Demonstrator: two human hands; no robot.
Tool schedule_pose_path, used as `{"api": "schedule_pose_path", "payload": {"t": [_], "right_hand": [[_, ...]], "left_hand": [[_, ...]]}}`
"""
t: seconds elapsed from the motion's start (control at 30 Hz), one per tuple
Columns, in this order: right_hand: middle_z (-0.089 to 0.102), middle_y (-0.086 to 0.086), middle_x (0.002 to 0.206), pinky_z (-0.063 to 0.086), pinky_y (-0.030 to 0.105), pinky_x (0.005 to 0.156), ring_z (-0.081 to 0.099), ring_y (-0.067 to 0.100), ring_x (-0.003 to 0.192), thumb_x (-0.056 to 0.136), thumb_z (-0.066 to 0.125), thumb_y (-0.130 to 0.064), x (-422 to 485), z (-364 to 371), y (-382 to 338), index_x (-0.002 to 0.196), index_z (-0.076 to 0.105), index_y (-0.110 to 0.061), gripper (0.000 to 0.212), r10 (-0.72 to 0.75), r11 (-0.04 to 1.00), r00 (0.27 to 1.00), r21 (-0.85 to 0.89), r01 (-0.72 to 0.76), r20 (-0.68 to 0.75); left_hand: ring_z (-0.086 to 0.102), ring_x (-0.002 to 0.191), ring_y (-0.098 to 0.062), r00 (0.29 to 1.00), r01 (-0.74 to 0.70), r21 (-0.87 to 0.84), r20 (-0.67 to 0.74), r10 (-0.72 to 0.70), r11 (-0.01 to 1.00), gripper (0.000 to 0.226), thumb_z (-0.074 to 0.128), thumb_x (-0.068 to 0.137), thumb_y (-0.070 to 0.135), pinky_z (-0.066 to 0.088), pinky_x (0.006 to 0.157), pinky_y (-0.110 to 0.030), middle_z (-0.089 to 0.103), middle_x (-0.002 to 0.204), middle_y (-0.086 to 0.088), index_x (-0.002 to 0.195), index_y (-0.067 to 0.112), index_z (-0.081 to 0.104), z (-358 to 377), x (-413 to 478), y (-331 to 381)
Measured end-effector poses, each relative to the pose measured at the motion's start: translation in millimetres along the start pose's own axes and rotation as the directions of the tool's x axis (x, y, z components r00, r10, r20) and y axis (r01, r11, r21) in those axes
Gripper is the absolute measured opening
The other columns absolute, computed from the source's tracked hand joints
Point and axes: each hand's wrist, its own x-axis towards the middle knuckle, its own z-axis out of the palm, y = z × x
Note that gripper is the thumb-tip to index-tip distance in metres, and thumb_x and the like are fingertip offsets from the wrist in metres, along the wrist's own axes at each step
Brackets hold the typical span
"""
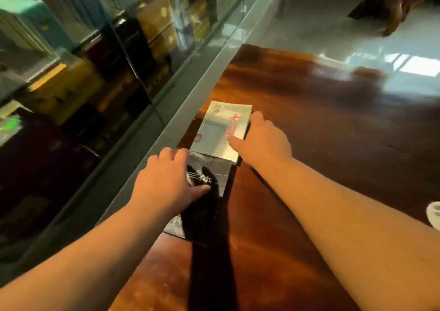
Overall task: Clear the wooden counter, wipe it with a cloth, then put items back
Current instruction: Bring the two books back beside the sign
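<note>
A pale book point(221, 129) with red lettering lies atop a larger dark book point(204, 191) at the left edge of the wooden worktop point(309, 132), the pair pressed close against the glass display case point(119, 84) that runs alongside. The right hand point(262, 141) rests on the pale book's right edge, fingers point(235, 141) spread and curled over the side rather than clamped shut, apparently to square it or take hold. The left hand point(166, 179) lies flat on the dark book on the glass-case side, fingers apart, thumb laid across the cover, seemingly steadying the stack. Whether the books are being lifted off or set back cannot be told; the rest of the worktop right of the books looks bare and glossy, which fits either stage. Boxed goods point(157, 25) fill the case behind the glass. A small white object point(433, 214) shows at the frame's right edge, well apart from the books.
</note>
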Motion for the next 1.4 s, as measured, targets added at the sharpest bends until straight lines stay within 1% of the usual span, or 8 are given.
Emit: {"api": "schedule_pose_path", "payload": {"t": [0.3,0.4,0.5,0.6,0.83,1.03,1.2,1.4], "right_hand": [[0.057,0.014,0.129,0.045,0.035,0.06,0.065,0.034,0.11,0.077,0.084,-0.06,37.8,73.3,-26.3,0.14,0.03,-0.015,0.095,0.3,0.944,0.949,0.115,-0.31,0.095],[0.057,0.015,0.131,0.048,0.039,0.072,0.063,0.034,0.115,0.074,0.09,-0.052,49.4,77.6,-28.1,0.136,0.033,-0.012,0.093,0.379,0.907,0.914,0.14,-0.398,0.145],[0.058,0.012,0.131,0.049,0.035,0.077,0.062,0.031,0.118,0.075,0.091,-0.046,58.8,75.5,-27.4,0.138,0.037,-0.008,0.091,0.435,0.849,0.866,0.208,-0.486,0.248],[0.064,0.011,0.131,0.057,0.036,0.082,0.066,0.031,0.115,0.082,0.087,-0.031,62.0,74.4,-18.4,0.14,0.049,-0.01,0.072,0.434,0.813,0.864,0.302,-0.498,0.255],[0.062,0.007,0.134,0.064,0.037,0.069,0.067,0.022,0.093,0.098,0.067,-0.016,41.3,26.7,28.1,0.138,0.041,-0.02,0.048,0.385,0.778,0.917,0.499,-0.382,0.103],[0.067,-0.003,0.126,0.065,0.04,0.057,0.07,0.017,0.081,0.101,0.064,-0.018,-28.3,-39.7,129.9,0.127,0.046,-0.033,0.035,0.412,0.773,0.91,0.547,-0.322,-0.046],[0.07,-0.003,0.121,0.056,0.025,0.042,0.068,0.008,0.076,0.1,0.055,-0.013,-96.6,-60.6,213.7,0.119,0.048,-0.034,0.029,0.473,0.72,0.881,0.573,-0.391,0.005],[0.066,0.0,0.134,0.064,0.036,0.057,0.07,0.023,0.108,0.102,0.05,-0.007,-146.0,-70.8,289.5,0.123,0.047,-0.032,0.033,0.539,0.656,0.841,0.603,-0.453,0.045]], "left_hand": [[0.057,0.114,-0.039,0.964,0.18,-0.08,0.212,-0.16,0.98,0.126,0.082,0.044,0.086,0.054,0.076,-0.049,0.044,0.129,-0.009,0.142,0.027,0.03,49.4,23.8,-8.6],[0.06,0.11,-0.041,0.938,0.247,-0.129,0.28,-0.203,0.961,0.132,0.086,0.036,0.085,0.052,0.073,-0.048,0.042,0.122,-0.009,0.138,0.027,0.026,52.5,32.0,-10.3],[0.06,0.114,-0.042,0.911,0.32,-0.173,0.326,-0.253,0.932,0.14,0.086,0.024,0.086,0.056,0.084,-0.054,0.049,0.125,-0.012,0.135,0.027,0.024,53.7,36.4,-16.6],[0.063,0.111,-0.037,0.893,0.351,-0.232,0.375,-0.25,0.907,0.123,0.085,0.025,0.087,0.054,0.077,-0.046,0.059,0.114,-0.006,0.115,0.024,0.03,56.6,37.2,-22.0],[0.057,0.093,-0.021,0.962,0.262,-0.547,0.214,-0.17,0.795,0.048,0.082,0.082,0.048,0.042,0.078,-0.037,0.064,0.106,0.004,0.115,0.033,0.05,51.0,34.6,-33.2],[0.066,0.102,-0.024,0.968,0.162,-0.717,-0.017,-0.25,0.678,0.051,0.077,0.082,0.049,0.054,0.091,-0.044,0.07,0.114,0.005,0.127,0.034,0.056,17.0,43.8,23.3],[0.066,0.106,-0.031,0.984,0.075,-0.695,-0.064,-0.164,0.715,0.056,0.076,0.081,0.053,0.052,0.087,-0.043,0.071,0.119,-0.002,0.128,0.031,0.057,11.7,57.6,118.3],[0.063,0.102,-0.034,0.998,0.056,-0.661,0.02,-0.057,0.748,0.054,0.074,0.086,0.051,0.048,0.078,-0.044,0.063,0.106,0.0,0.13,0.027,0.054,45.9,51.4,221.2]]}}
